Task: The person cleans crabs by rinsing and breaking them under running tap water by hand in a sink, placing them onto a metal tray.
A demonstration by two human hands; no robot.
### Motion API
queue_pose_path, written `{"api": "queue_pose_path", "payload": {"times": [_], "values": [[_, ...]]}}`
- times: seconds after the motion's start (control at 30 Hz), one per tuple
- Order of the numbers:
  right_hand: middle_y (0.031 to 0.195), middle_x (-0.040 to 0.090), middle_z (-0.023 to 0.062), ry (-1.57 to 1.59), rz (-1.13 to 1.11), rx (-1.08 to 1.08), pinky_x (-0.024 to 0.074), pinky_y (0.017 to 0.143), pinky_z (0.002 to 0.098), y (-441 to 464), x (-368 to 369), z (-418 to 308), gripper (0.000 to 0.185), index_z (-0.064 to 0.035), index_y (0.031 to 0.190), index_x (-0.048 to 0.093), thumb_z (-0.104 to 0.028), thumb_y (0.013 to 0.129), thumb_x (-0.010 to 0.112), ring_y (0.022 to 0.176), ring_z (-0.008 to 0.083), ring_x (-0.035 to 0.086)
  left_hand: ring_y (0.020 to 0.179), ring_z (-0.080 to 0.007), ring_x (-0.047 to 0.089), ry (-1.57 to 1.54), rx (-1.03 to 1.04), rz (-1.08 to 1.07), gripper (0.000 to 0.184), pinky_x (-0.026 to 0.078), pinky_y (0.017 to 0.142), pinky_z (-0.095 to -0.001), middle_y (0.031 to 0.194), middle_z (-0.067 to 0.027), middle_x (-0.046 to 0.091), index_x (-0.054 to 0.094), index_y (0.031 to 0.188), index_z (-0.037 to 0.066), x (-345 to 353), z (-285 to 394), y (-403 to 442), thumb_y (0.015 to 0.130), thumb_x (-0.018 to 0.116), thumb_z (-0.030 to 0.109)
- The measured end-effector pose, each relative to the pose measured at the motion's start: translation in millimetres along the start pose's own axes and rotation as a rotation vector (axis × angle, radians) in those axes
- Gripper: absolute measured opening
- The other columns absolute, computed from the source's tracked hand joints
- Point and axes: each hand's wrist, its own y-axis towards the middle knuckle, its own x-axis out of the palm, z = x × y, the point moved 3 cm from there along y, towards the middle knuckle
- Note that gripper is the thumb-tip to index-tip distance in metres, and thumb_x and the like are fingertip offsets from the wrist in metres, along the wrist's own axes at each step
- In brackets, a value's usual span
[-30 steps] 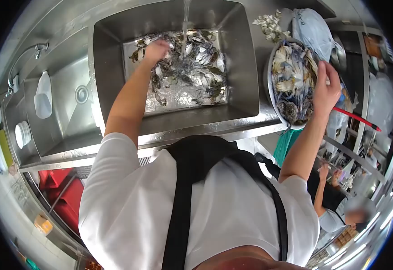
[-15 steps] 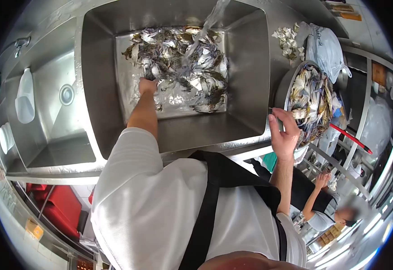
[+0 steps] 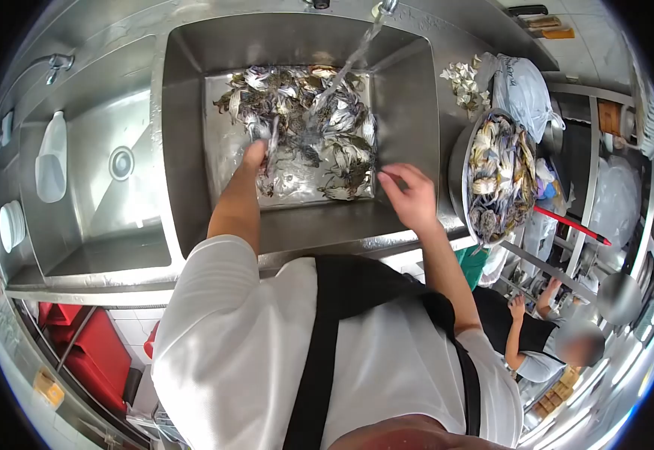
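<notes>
Pale and dark crabs (image 3: 348, 154) lie in a loose heap on the wet floor of the large steel sink (image 3: 409, 112). My left hand (image 3: 255, 155) is down in the sink at the heap's left side, its fingers closed around a crab (image 3: 271, 144), partly hidden and blurred. Over the sink's right side hangs my right hand (image 3: 411, 196), thumb and fingers apart. A small dark bit shows by its fingertips; I cannot tell whether it touches them. Water (image 3: 353, 60) runs from the tap (image 3: 387, 7) onto the crabs.
A round metal bowl (image 3: 458, 176) heaped with crabs stands right of the sink, beside white scraps (image 3: 465, 84) and a plastic bag (image 3: 522, 94). The left basin (image 3: 91, 225) holds a cut plastic jug (image 3: 52, 169). Another person (image 3: 529, 337) works at the lower right.
My right hand has moved left, from beside the bowl to over the sink. The left hand remains at the heap's left side, now with a crab beside its fingers. The view has shifted slightly.
</notes>
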Motion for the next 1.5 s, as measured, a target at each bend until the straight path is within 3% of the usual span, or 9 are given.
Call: {"api": "queue_pose_path", "payload": {"times": [0.07,0.43,0.63,0.73,0.9,1.1,1.23,1.33,1.5], "values": [[0.090,0.069,0.0115,0.166,-0.082,0.178,0.0526,0.071,0.0296,0,24,14,0.020,0.0006,0.097,0.069,-0.016,0.087,0.071,0.079,0.0175,0.067,0.062,-0.0263,0.055,-0.694,-0.112,-0.217,0.017,0.047,0.059,-0.0393,0.072,-0.0077,0.059,0.061,0.080,0.008,16,1,2,0.077,0.049,0.020],[0.101,0.067,0.0044,1.172,-0.181,0.538,0.0527,0.074,0.0284,11,70,-3,0.037,-0.0021,0.115,0.064,-0.028,0.090,0.069,0.087,0.0138,0.063,0.093,-0.0135,0.060,-0.575,0.328,-0.387,0.036,0.047,0.077,-0.0286,0.104,-0.0034,0.066,0.061,0.117,0.002,40,238,-218,0.084,0.055,0.012],[0.104,0.064,0.0080,0.971,-0.023,0.353,0.0521,0.078,0.0301,3,50,-16,0.037,-0.0010,0.121,0.059,-0.012,0.087,0.070,0.089,0.0152,0.061,0.086,-0.0083,0.058,-0.201,0.569,-0.191,0.033,0.046,0.074,-0.0248,0.096,-0.0003,0.065,0.060,0.117,0.003,33,261,-252,0.085,0.060,0.008],[0.110,0.064,0.0140,0.115,0.583,-0.410,0.0481,0.093,0.0396,-19,-7,-86,0.041,-0.0028,0.114,0.062,-0.005,0.075,0.073,0.103,0.0298,0.060,0.079,-0.0094,0.056,-0.055,0.596,-0.220,0.037,0.046,0.070,-0.0256,0.089,-0.0028,0.064,0.058,0.115,0.003,23,277,-270,0.079,0.065,0.006],[0.112,0.065,0.0140,-0.090,0.150,-0.715,0.0463,0.099,0.0395,-6,-31,-116,0.050,-0.0044,0.125,0.057,-0.005,0.077,0.068,0.107,0.0330,0.060,0.079,-0.0145,0.059,0.269,0.751,-0.140,0.047,0.049,0.071,-0.0316,0.086,-0.0070,0.064,0.056,0.112,0.004,15,315,-290,0.069,0.074,0.009],[0.103,0.068,0.0150,0.095,-0.363,-0.054,0.0523,0.085,0.0353,10,-37,-120,0.060,-0.0092,0.139,0.049,-0.015,0.082,0.066,0.090,0.0296,0.066,0.080,-0.0134,0.061,0.274,0.695,-0.174,0.055,0.050,0.071,-0.0278,0.091,-0.0078,0.067,0.054,0.122,0.004,9,348,-307,0.070,0.073,0.008],[0.094,0.068,0.0101,0.321,-0.263,0.025,0.0511,0.079,0.0302,18,-15,-73,0.062,-0.0055,0.136,0.052,-0.017,0.079,0.075,0.085,0.0190,0.064,0.084,-0.0150,0.063,0.100,0.680,-0.204,0.057,0.051,0.075,-0.0288,0.102,-0.0097,0.068,0.052,0.130,0.003,-1,341,-285,0.076,0.071,0.008],[0.097,0.068,0.0058,0.437,-0.164,0.131,0.0494,0.074,0.0255,16,-5,-49,0.050,0.0026,0.126,0.056,-0.007,0.081,0.073,0.084,0.0116,0.062,0.080,-0.0125,0.062,0.022,0.869,0.439,0.034,0.051,0.074,-0.0270,0.098,-0.0066,0.068,0.063,0.113,0.001,-15,340,-287,0.080,0.068,0.010],[0.095,0.066,0.0066,1.025,-0.133,0.353,0.0489,0.069,0.0247,4,-1,-42,0.028,-0.0013,0.109,0.058,-0.005,0.083,0.070,0.085,0.0120,0.063,0.072,-0.0077,0.060,-0.066,0.643,0.204,0.013,0.050,0.069,-0.0238,0.080,-0.0032,0.069,0.072,0.092,0.001,28,298,-305,0.085,0.069,0.012]]}}
